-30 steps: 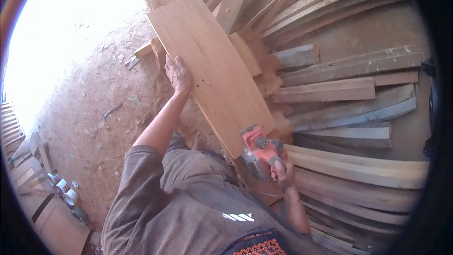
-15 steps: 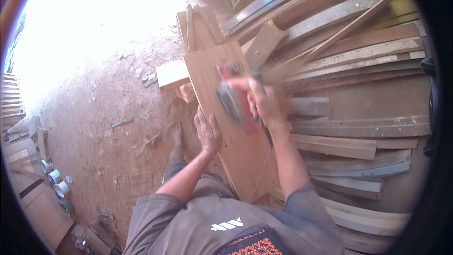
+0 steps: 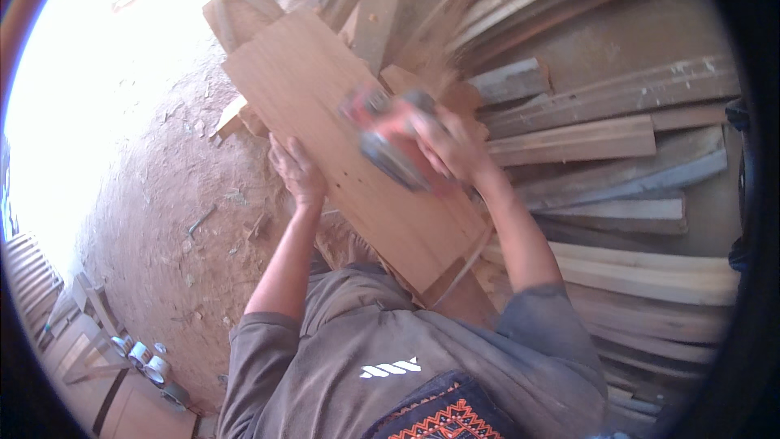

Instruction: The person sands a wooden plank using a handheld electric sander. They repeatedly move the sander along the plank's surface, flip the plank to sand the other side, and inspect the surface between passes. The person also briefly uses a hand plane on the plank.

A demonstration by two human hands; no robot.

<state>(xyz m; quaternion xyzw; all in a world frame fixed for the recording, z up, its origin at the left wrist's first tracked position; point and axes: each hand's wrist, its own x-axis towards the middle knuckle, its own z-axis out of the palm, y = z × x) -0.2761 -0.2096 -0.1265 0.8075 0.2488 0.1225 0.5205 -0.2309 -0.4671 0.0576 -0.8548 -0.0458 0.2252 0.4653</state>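
Observation:
My right hand (image 3: 453, 145) is closed round the handle of a red and black electric planer (image 3: 390, 134), which is blurred by motion. The planer rests on a long, flat wooden board (image 3: 292, 81), near its right edge. At the board's left edge lies my left hand (image 3: 299, 172), its fingers stretched out against the wood. Small dark marks show on the board's face between the left hand and the planer. A pale cord (image 3: 463, 272) crosses the near end of the board. Dust or shavings blur the air beyond the planer.
Stacked timber planks (image 3: 601, 142) fill the right side. More wood pieces (image 3: 244, 12) lie under and beyond the board's far end. On the left is a dusty earth floor (image 3: 179, 187) with scraps. Several white rolls or cans (image 3: 146, 358) stand at the lower left.
My view has turned, so the board now slants more to the left. The planer has come back along the board toward me. My left hand keeps about the same place on the edge.

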